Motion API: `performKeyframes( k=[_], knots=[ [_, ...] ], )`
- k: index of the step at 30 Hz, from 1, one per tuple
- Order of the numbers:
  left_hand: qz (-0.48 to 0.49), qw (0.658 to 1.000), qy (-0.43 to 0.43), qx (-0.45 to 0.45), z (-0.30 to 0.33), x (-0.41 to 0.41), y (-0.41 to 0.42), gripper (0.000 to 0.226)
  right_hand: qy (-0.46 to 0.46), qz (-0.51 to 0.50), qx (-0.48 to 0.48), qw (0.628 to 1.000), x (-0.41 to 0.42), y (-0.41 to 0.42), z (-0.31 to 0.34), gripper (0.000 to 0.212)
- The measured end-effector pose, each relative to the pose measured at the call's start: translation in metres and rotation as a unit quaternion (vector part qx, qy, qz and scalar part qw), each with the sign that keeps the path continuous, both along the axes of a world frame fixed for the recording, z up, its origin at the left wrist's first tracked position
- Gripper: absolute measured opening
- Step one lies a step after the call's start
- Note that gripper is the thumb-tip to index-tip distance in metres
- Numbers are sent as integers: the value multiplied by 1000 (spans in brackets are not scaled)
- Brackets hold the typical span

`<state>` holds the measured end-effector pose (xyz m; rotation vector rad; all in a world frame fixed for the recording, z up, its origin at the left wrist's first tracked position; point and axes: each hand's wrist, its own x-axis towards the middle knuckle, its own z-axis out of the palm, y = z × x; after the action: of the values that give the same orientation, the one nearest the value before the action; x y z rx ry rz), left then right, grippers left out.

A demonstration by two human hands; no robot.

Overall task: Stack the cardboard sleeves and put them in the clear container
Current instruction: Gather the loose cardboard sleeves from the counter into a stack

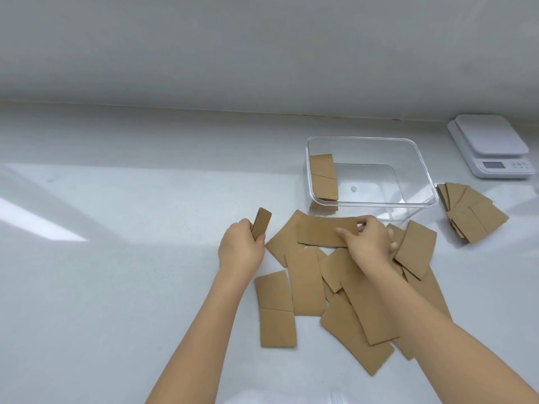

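A small stack of flattened cardboard sleeves (261, 223) is gripped on edge in the left hand (241, 248), the fingers closed around its lower end. A single flat sleeve (323, 234) is pinched at its right end by the right hand (368, 242), thumb on top, and is held over a loose pile of sleeves (347, 290) spread on the white counter (116, 258). Just beyond the pile, the clear container (408, 170) is seen with a few sleeves (323, 177) stood against its left wall. A further fanned heap (471, 212) lies to its right, in front of a white kitchen scale (493, 145)
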<state>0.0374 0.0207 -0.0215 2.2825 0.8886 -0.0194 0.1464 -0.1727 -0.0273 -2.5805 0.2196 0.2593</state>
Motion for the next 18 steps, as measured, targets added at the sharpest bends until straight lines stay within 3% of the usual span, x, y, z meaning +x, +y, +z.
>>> performKeyframes(
  k=[3,7,9,11,14,18],
  knots=[
    [58,991,-59,-102,12,-11,11,21,13,-6,71,997,6,-11,1,29],
    [136,947,-123,-265,25,-37,22,7,43,-9,302,952,0,-17,16,15],
    [179,906,-133,-359,27,-48,24,11,2,-10,338,941,-9,-16,27,13],
    [187,885,-132,-405,28,-58,23,16,-2,61,353,933,-18,-9,40,17],
    [170,894,-110,-400,28,-68,19,22,101,255,300,914,-35,11,54,15],
    [167,906,-57,-386,25,-78,11,21,142,469,102,866,-67,42,45,27]
  ],
)
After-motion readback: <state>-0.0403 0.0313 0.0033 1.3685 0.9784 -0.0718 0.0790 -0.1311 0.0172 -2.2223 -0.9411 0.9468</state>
